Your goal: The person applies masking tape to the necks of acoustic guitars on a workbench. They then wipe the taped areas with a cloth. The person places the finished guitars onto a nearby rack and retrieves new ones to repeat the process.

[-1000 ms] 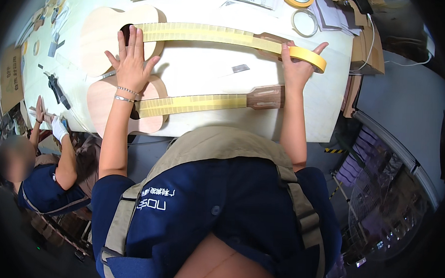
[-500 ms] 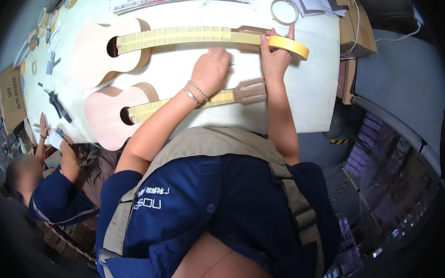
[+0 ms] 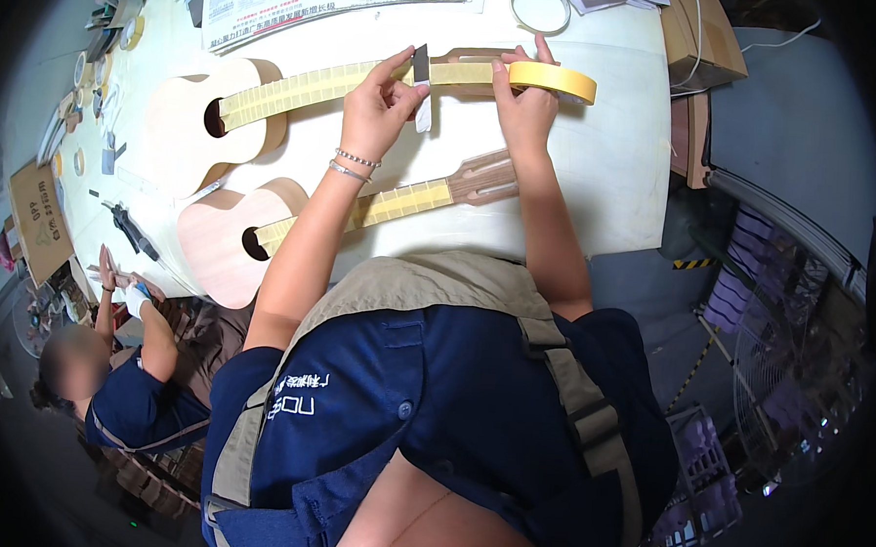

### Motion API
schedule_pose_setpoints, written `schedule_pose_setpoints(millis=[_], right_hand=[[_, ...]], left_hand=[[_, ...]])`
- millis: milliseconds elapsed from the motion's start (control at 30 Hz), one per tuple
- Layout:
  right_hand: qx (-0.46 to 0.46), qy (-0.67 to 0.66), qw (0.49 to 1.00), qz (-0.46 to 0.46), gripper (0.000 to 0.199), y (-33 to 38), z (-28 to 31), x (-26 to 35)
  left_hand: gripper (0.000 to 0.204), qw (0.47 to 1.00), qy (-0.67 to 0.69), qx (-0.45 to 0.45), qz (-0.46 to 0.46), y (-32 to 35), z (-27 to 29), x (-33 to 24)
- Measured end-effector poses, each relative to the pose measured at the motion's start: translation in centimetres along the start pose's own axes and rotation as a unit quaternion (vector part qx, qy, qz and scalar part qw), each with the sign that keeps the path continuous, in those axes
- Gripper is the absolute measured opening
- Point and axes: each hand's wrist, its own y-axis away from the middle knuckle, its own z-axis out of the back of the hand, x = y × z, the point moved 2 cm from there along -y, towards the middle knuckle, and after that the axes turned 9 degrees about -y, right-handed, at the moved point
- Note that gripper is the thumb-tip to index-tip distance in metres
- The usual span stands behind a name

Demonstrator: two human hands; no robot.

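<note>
My left hand [image 3: 379, 107] is closed on a flat blade [image 3: 423, 89], dark at the top and white below, held across the far ukulele's neck near its headstock. My right hand [image 3: 525, 111] grips a roll of yellow masking tape [image 3: 564, 81] at the headstock, one finger pointing up. From the roll a yellow strip [image 3: 461, 74] runs along the neck. The far ukulele [image 3: 251, 87], of pale bare wood, has yellow tape over its fretted neck. Nearer me lies a second ukulele [image 3: 230, 227], similarly taped, its brown headstock [image 3: 481, 180] beside my right forearm.
Newspapers [image 3: 303, 9] lie at the far edge, beside a clear tape ring [image 3: 541, 9]. A cardboard box [image 3: 704, 41] stands at the far right. On the left are a dark clamp-like tool [image 3: 132, 231] and tape rolls [image 3: 131, 33]. A co-worker [image 3: 149, 388] sits at lower left.
My left hand has moved up from between the two ukuleles to the far neck, where the blade now shows in it. My right hand stays on the tape roll.
</note>
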Motion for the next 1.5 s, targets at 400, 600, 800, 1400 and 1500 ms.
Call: schedule_pose_setpoints(millis=[400,600,800,1400,1500], right_hand=[[0.179,-0.135,0.914,0.338,0.019,3.9,0.9,9.5],[0.165,0.185,0.968,0.035,0.04,1.2,9.3,6.2],[0.065,0.386,0.92,0.001,0.059,1.0,8.8,2.0],[0.057,0.293,0.945,0.133,0.044,-20.1,-11.5,4.6],[0.134,0.461,0.871,-0.108,0.055,-26.8,-13.0,-0.4]], left_hand=[[0.044,0.998,-0.063,-0.016,0.023,-0.6,-0.2,0.1],[0.048,0.858,-0.395,0.033,-0.327,2.1,1.3,-0.7],[0.035,0.793,-0.432,-0.034,-0.427,2.1,2.0,-2.9],[0.058,0.764,-0.571,-0.272,0.128,3.7,25.6,11.7],[0.059,0.735,-0.597,-0.304,0.104,2.3,24.5,12.3]])
